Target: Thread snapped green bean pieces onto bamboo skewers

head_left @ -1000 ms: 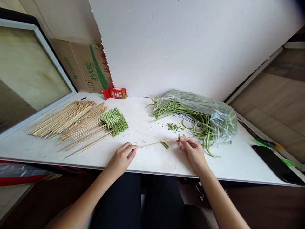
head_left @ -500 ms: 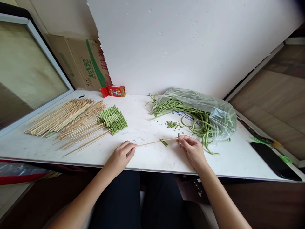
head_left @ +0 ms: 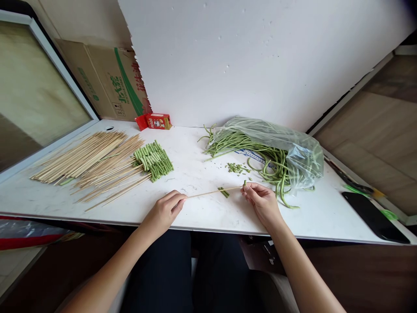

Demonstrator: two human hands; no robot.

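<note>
My left hand (head_left: pixel 167 211) is closed on one end of a thin wooden skewer (head_left: pixel 208 192). At its other end, my right hand (head_left: pixel 260 202) pinches a short piece of green bean (head_left: pixel 245 183) against the skewer tip; how far the tip goes in is hidden by the fingers. Two cut bean pieces (head_left: pixel 223 192) lie on the table just behind the skewer. To the left is a stack of skewers loaded with bean pieces (head_left: pixel 153 160), beside a pile of bare skewers (head_left: pixel 83 156). Long beans (head_left: pixel 270 156) spill from a clear plastic bag (head_left: pixel 304 163) at the right.
Small bean trimmings (head_left: pixel 237 168) are scattered before the bag. A black phone (head_left: pixel 374 216) and a dark-bladed knife (head_left: pixel 350 180) lie at the right. A red box (head_left: pixel 159 121) stands by the white back panel (head_left: pixel 211 65), near a cardboard carton (head_left: pixel 107 82).
The camera view has shifted slightly. Both hands keep their grip, with the skewer stretched between them as before.
</note>
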